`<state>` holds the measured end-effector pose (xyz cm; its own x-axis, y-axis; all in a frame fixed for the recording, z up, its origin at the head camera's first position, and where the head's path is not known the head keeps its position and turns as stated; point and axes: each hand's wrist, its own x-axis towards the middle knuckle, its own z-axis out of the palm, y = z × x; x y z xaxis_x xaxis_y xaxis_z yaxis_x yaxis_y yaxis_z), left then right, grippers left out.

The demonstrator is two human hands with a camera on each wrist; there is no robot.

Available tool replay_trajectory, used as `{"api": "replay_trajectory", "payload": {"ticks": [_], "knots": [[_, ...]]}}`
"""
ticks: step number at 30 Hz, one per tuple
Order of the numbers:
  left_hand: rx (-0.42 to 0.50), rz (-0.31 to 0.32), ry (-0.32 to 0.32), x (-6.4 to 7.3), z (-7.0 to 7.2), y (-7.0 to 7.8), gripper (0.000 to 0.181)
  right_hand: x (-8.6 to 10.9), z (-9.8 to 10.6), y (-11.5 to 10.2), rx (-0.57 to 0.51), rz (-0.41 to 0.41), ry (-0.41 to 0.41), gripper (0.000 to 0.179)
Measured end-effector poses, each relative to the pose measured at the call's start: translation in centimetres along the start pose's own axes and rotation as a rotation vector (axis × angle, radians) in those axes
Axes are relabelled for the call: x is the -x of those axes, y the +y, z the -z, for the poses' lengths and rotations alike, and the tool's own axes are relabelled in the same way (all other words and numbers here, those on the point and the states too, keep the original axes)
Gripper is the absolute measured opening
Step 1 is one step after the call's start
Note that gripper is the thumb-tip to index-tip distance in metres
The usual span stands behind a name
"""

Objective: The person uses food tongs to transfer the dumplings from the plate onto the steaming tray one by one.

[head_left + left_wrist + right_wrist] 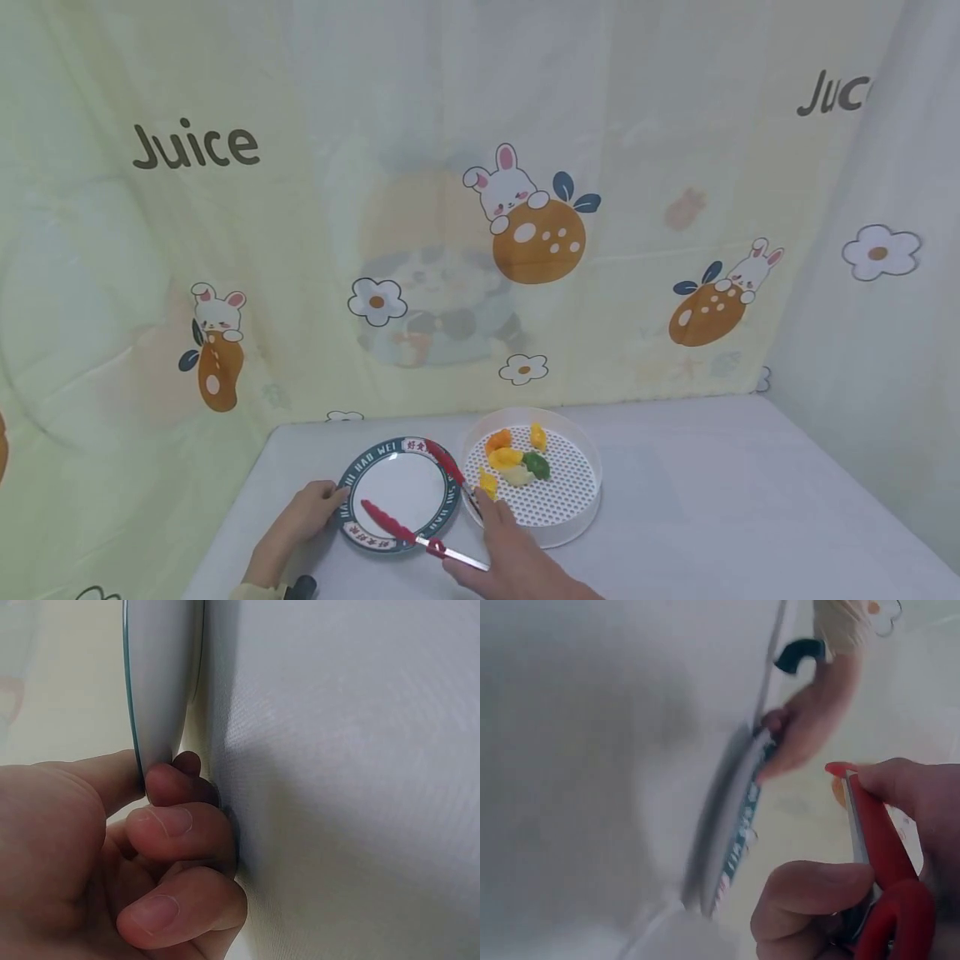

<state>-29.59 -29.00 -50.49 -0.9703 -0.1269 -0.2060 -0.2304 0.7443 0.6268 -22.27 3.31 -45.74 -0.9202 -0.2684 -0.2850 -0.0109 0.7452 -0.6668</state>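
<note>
My left hand (311,508) pinches the left rim of a round white plate (397,487) with a teal lettered border. In the left wrist view the thumb lies on one side of the plate's edge (157,682) and curled fingers (180,825) on the other. My right hand (517,554) grips metal tongs (390,523) with red tips, thumb and fingers on separate arms. The tongs' arms are spread apart over the plate, nothing between them. Close up in the right wrist view, the red tong handle (885,840) sits in the hand.
Right of the plate stands a round white basket (588,500) with a perforated base. Several small pieces lie in it: orange (498,442), yellow (504,458), green (536,465) and pale (517,476). A printed curtain (630,333) hangs behind the white table (712,492).
</note>
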Motion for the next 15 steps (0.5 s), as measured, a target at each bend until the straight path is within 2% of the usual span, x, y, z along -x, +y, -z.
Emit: {"api": "replay_trajectory", "payload": {"ticks": [3,8,12,15], "knots": [[-0.002,-0.001,0.0,0.0,-0.1,0.0,0.03,-0.5,-1.8,0.1,0.0,-0.023,-0.041,0.106],[0.005,-0.011,-0.003,0.0,-0.2,0.3,0.03,-1.2,-3.3,0.7,0.059,-0.094,-0.041,0.104],[0.002,-0.018,0.003,0.2,-0.2,0.5,0.03,-1.5,-3.5,0.9,0.165,-0.075,-0.022,0.101],[-0.011,-0.029,0.009,0.2,-0.1,0.4,0.03,-1.7,-3.4,0.9,0.284,-0.051,-0.023,0.101]]}}
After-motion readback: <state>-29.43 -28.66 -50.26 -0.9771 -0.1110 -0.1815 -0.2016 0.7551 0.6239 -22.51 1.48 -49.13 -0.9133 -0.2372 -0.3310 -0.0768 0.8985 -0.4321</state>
